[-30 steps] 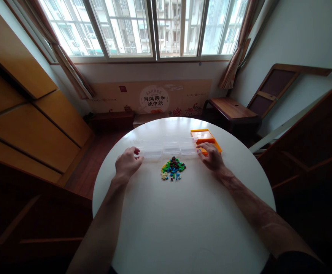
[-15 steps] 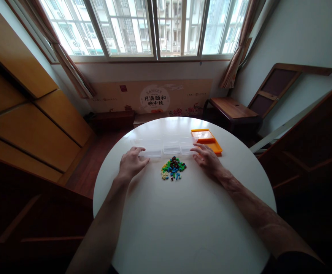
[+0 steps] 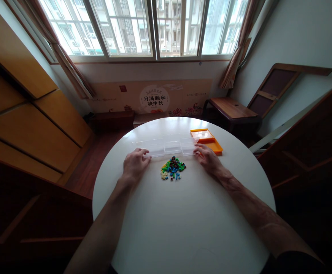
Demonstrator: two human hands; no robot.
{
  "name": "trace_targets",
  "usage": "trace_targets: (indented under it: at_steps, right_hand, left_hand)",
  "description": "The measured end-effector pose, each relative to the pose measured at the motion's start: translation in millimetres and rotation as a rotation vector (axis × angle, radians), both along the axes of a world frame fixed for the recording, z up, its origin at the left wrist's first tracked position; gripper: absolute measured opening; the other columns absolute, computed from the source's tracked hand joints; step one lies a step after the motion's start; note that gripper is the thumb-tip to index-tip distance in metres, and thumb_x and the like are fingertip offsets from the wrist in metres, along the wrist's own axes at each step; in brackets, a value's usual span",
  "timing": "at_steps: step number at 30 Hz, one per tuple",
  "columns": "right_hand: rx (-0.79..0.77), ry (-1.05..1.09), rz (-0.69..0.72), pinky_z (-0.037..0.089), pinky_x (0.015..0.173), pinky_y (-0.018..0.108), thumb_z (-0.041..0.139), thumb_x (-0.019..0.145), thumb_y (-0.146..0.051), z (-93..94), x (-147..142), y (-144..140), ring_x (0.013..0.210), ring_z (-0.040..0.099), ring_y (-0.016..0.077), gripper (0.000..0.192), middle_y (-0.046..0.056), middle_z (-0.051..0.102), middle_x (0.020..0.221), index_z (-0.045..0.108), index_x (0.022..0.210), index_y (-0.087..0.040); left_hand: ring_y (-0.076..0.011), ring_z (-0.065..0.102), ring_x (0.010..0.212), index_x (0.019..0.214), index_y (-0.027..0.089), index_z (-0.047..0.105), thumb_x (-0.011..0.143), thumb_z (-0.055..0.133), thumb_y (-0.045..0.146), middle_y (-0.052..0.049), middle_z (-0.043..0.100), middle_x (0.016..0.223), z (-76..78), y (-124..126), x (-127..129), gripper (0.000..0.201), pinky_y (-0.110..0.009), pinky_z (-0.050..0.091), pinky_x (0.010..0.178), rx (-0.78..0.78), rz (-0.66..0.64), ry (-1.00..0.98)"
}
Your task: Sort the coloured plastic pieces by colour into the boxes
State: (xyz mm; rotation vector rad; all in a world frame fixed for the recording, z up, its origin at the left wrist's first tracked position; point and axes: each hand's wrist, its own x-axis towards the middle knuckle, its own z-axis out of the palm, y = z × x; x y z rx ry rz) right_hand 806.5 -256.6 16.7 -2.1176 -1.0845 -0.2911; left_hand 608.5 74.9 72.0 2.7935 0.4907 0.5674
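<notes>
On the white table (image 3: 183, 220), both open hands touch the hard-to-see clear tray (image 3: 166, 146).

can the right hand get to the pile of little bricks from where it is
Probably yes. The right hand rests at the right end of the clear tray, and the brick pile lies just to its left on bare table with nothing between them.

On the round table (image 3: 183, 228) a row of clear trays (image 3: 166, 146) lies across the far half. Just before it sits the pile of small bricks (image 3: 173, 168), between the left hand (image 3: 134, 165) and the right hand (image 3: 210, 159) (each at one end of the row). The flat tray (image 3: 207, 140) lies right of the row, behind the right hand.
</notes>
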Motion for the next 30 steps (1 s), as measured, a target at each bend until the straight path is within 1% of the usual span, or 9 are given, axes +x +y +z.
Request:
trace_targets:
  at_steps: [3,5,9,13,16,18,22,26,30]
  right_hand:
    - [-0.004,-0.017,0.000,0.056,0.116,0.058,0.059,0.102,-0.023,-0.8,1,0,0.136,0.067,0.0336,0.018,0.011,0.068,0.150,0.075,0.110,-0.026]
    - [-0.015,-0.025,-0.003,0.056,0.116,0.057,0.059,0.102,-0.022,-0.9,0,0,0.136,0.067,0.0329,0.019,0.011,0.068,0.150,0.076,0.112,-0.026]
    - [-0.036,-0.081,-0.035,0.054,0.118,0.058,0.063,0.099,-0.022,-0.5,-1,2,0.139,0.065,0.0337,0.019,0.011,0.069,0.149,0.076,0.113,-0.026]
    - [-0.041,-0.138,-0.055,0.050,0.122,0.058,0.065,0.099,-0.024,0.3,-3,5,0.142,0.062,0.0342,0.021,0.012,0.069,0.149,0.075,0.117,-0.025]
    - [-0.057,-0.129,-0.040,0.051,0.121,0.057,0.065,0.099,-0.022,0.4,-4,6,0.140,0.062,0.0332,0.022,0.010,0.069,0.149,0.075,0.118,-0.026]
    - [-0.067,-0.123,-0.034,0.052,0.120,0.056,0.064,0.099,-0.021,0.3,-4,6,0.138,0.063,0.0327,0.022,0.010,0.070,0.148,0.076,0.117,-0.026]
    - [-0.062,-0.138,-0.050,0.053,0.117,0.055,0.063,0.102,-0.022,1.0,-5,6,0.135,0.064,0.0323,0.019,0.009,0.071,0.145,0.077,0.113,-0.026]
    - [-0.055,-0.155,-0.025,0.055,0.116,0.057,0.061,0.106,-0.025,1.7,-4,6,0.133,0.066,0.0328,0.017,0.011,0.073,0.141,0.077,0.110,-0.025]
    - [-0.035,-0.156,-0.012,0.055,0.115,0.059,0.061,0.105,-0.025,0.8,-4,8,0.132,0.066,0.0335,0.018,0.011,0.073,0.140,0.078,0.111,-0.025]
  left_hand:
    - [-0.0231,0.076,0.089,0.115,0.027,0.082,0.098,0.073,0.038,-0.003,0.078,0.119,-2.1,2,0,0.022,-0.042,0.055,0.099,0.030,-0.001,-0.010]
    - [-0.0252,0.075,0.092,0.116,0.028,0.082,0.097,0.074,0.037,-0.004,0.076,0.121,-3.1,3,1,0.022,-0.044,0.055,0.099,0.055,0.001,-0.018]
    - [-0.0321,0.072,0.109,0.118,0.024,0.081,0.095,0.077,0.038,-0.009,0.073,0.126,-2.0,1,2,0.026,-0.047,0.058,0.098,0.105,-0.047,-0.082]
    - [-0.0325,0.068,0.126,0.131,0.025,0.075,0.104,0.066,0.034,-0.009,0.072,0.141,-2.1,-11,9,0.030,-0.050,0.055,0.110,0.120,-0.256,-0.178]
    - [-0.0288,0.064,0.139,0.146,0.029,0.068,0.110,0.054,0.027,-0.006,0.068,0.155,-9.5,-21,20,0.039,-0.050,0.052,0.119,0.095,-0.456,-0.156]
    - [-0.0270,0.061,0.145,0.152,0.030,0.065,0.111,0.051,0.025,-0.004,0.065,0.159,-16.6,-25,28,0.043,-0.050,0.050,0.123,0.073,-0.529,-0.133]
    - [-0.0273,0.063,0.144,0.152,0.029,0.066,0.110,0.052,0.025,-0.005,0.070,0.154,-24.8,-31,35,0.044,-0.050,0.052,0.122,0.022,-0.547,-0.075]
    - [-0.0275,0.068,0.135,0.146,0.028,0.070,0.110,0.053,0.026,-0.008,0.073,0.147,-22.2,-36,31,0.040,-0.047,0.055,0.116,-0.013,-0.514,-0.064]
    - [-0.0272,0.069,0.133,0.144,0.027,0.071,0.111,0.052,0.028,-0.008,0.073,0.147,-20.2,-38,28,0.038,-0.046,0.054,0.117,-0.029,-0.504,-0.052]
